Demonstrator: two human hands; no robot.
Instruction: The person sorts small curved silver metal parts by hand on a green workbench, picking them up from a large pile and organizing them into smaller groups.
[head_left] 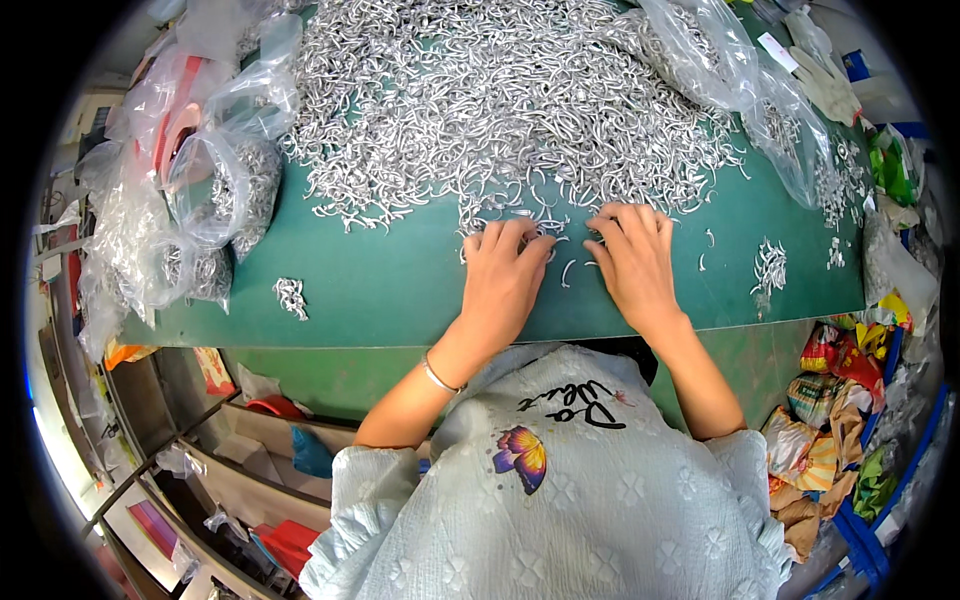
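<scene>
I see a green table [400, 285] filling most of the view, its front edge running just above my lap. On its far half lies a big heap [500, 90] of small silver metal hooks, thinning out toward me into scattered pieces. To the left, clear plastic bags [215, 190] sit bunched on the table's corner, some holding more hooks. Another clear bag [740, 90] lies over the heap's right side, and a white glove [825, 80] rests beyond it. Bright crumpled wrappers [835, 420] fill a bin low on the right.

My left hand [505, 280] lies palm down at the heap's near edge, fingers close together and slightly curled, the tips pressing on loose hooks. A thin bracelet [438, 376] circles that wrist. My right hand [635, 260] lies flat just beside it, fingers a little spread, tips touching the hooks at the fringe. I can't tell whether either hand pinches a piece.

Between the two hands one loose hook [567, 272] lies on bare green. A small cluster [291, 296] sits well apart on the left, another cluster [768, 265] on the right.
</scene>
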